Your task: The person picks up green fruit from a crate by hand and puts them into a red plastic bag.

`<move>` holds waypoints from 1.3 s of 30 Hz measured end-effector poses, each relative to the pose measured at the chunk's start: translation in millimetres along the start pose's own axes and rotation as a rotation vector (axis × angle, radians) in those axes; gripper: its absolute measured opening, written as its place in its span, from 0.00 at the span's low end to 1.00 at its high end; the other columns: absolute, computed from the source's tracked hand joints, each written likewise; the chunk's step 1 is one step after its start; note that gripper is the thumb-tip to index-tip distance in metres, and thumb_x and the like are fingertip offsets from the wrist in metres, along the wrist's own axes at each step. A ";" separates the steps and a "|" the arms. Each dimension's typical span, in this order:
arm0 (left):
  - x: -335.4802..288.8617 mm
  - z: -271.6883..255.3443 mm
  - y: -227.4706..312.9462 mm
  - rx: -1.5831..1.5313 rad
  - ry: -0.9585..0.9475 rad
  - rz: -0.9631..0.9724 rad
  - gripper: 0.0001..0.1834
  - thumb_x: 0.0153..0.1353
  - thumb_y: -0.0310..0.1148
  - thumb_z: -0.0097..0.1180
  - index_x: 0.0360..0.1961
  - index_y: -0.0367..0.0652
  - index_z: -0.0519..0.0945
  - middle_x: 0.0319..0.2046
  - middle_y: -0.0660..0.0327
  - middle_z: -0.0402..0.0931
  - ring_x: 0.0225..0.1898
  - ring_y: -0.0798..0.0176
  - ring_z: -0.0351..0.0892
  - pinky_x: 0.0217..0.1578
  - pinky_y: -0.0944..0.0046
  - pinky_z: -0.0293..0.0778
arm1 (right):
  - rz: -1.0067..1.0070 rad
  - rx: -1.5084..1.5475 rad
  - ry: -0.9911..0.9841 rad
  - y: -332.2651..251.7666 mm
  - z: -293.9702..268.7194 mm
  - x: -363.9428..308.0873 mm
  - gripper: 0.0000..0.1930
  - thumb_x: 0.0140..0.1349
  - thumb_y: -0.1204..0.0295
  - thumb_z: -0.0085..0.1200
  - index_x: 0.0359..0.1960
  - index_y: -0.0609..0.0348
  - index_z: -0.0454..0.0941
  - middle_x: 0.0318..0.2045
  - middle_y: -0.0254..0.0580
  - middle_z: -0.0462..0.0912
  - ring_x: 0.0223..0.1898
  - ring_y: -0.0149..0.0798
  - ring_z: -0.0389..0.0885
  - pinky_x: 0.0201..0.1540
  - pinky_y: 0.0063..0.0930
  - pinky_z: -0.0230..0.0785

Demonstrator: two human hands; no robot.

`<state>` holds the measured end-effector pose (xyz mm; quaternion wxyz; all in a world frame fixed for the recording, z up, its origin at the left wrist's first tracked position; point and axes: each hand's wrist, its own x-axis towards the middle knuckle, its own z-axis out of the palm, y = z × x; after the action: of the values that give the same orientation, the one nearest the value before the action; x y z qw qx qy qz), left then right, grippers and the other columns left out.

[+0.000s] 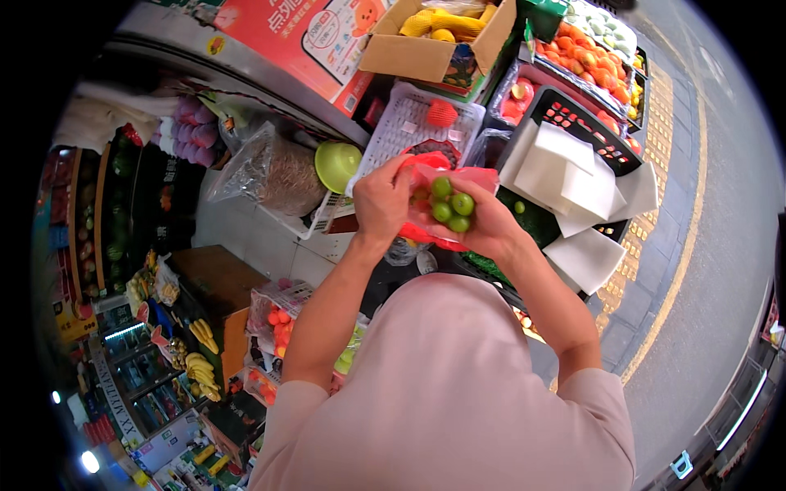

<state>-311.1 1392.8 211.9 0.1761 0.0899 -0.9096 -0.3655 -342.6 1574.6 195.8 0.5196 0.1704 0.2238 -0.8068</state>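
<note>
In front of my chest, my left hand (381, 200) pinches the edge of a thin red plastic bag (422, 233). My right hand (494, 231) is cupped around several smooth, round green fruits (453, 206), like large grapes, at the bag's mouth. Part of the bag spreads behind the fruits, and a few paler shapes show dimly through it. Just beyond my hands stands a white plastic basket (395, 123) with a red netted fruit (442, 113) and a dark red heap in it. Some of the right fingers are hidden behind the fruits.
A black crate (606, 135) with white foam sheets (573, 176) is on the right. A cardboard box (405, 53) of yellow netted fruit and trays of oranges (585, 61) stand beyond. At left are a green bowl (337, 166) and a clear sack (274, 172).
</note>
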 end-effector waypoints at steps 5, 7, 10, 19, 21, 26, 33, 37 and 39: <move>-1.8 -11.7 16.4 -0.062 -0.022 -0.042 0.11 0.64 0.31 0.58 0.44 0.37 0.83 0.32 0.49 0.84 0.32 0.56 0.86 0.34 0.63 0.77 | 0.043 0.103 0.025 10.4 -4.2 41.5 0.16 0.69 0.57 0.45 0.49 0.54 0.73 0.46 0.46 0.78 0.49 0.51 0.80 0.48 0.50 0.78; -3.6 -12.5 14.6 -0.055 -0.013 -0.033 0.11 0.63 0.30 0.58 0.44 0.37 0.83 0.31 0.49 0.84 0.32 0.56 0.86 0.34 0.63 0.77 | 0.044 0.103 0.018 14.1 -7.8 45.0 0.17 0.70 0.56 0.43 0.49 0.53 0.73 0.46 0.46 0.78 0.49 0.51 0.79 0.50 0.52 0.76; -6.9 -10.7 9.2 -0.022 -0.005 -0.004 0.10 0.63 0.30 0.58 0.43 0.37 0.84 0.31 0.49 0.84 0.32 0.56 0.86 0.34 0.63 0.77 | 0.044 0.112 0.046 16.7 -9.6 47.9 0.17 0.70 0.56 0.40 0.48 0.53 0.73 0.46 0.46 0.78 0.48 0.51 0.78 0.52 0.55 0.73; -10.1 -4.8 5.8 -0.071 -0.007 0.008 0.10 0.62 0.29 0.58 0.43 0.40 0.84 0.29 0.50 0.83 0.30 0.53 0.85 0.32 0.59 0.77 | 0.012 0.183 0.022 27.6 -36.7 66.2 0.16 0.68 0.56 0.39 0.45 0.52 0.73 0.44 0.46 0.77 0.46 0.51 0.77 0.47 0.51 0.70; -10.6 -4.7 4.8 -0.082 -0.002 0.004 0.10 0.61 0.30 0.58 0.44 0.42 0.84 0.28 0.50 0.82 0.30 0.50 0.84 0.31 0.57 0.77 | 0.007 0.169 0.052 27.7 -37.1 66.6 0.17 0.68 0.55 0.40 0.45 0.53 0.73 0.43 0.46 0.77 0.46 0.50 0.77 0.48 0.49 0.70; -10.6 -4.7 6.1 -0.064 -0.009 0.018 0.10 0.62 0.30 0.58 0.43 0.41 0.84 0.28 0.50 0.82 0.29 0.51 0.84 0.31 0.58 0.77 | -0.054 0.041 0.149 31.7 -41.8 75.9 0.18 0.67 0.54 0.42 0.44 0.55 0.74 0.40 0.44 0.78 0.45 0.47 0.78 0.49 0.45 0.70; -14.5 -1.6 5.0 -0.049 -0.027 -0.003 0.10 0.61 0.30 0.58 0.43 0.41 0.84 0.29 0.50 0.82 0.30 0.51 0.84 0.31 0.59 0.77 | -0.022 0.027 0.107 36.9 -42.1 76.5 0.17 0.65 0.56 0.48 0.44 0.55 0.75 0.38 0.43 0.79 0.38 0.43 0.80 0.37 0.39 0.79; -16.1 -0.5 4.1 -0.051 -0.017 0.007 0.10 0.61 0.30 0.58 0.43 0.41 0.84 0.29 0.50 0.82 0.30 0.51 0.84 0.31 0.59 0.77 | 0.027 -0.043 0.141 38.1 -48.5 75.3 0.17 0.65 0.56 0.50 0.44 0.56 0.76 0.37 0.41 0.80 0.35 0.41 0.82 0.36 0.38 0.80; -17.0 -1.2 5.3 -0.055 -0.037 -0.008 0.10 0.62 0.30 0.58 0.43 0.40 0.84 0.31 0.50 0.83 0.31 0.52 0.85 0.32 0.60 0.77 | 0.019 -0.118 0.123 38.3 -50.9 73.3 0.16 0.64 0.58 0.53 0.45 0.57 0.75 0.36 0.40 0.80 0.33 0.39 0.82 0.35 0.35 0.80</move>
<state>-295.2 1400.7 212.0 0.1602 0.0819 -0.9019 -0.3928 -334.9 1532.3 108.7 0.5217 0.1908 0.3010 -0.7751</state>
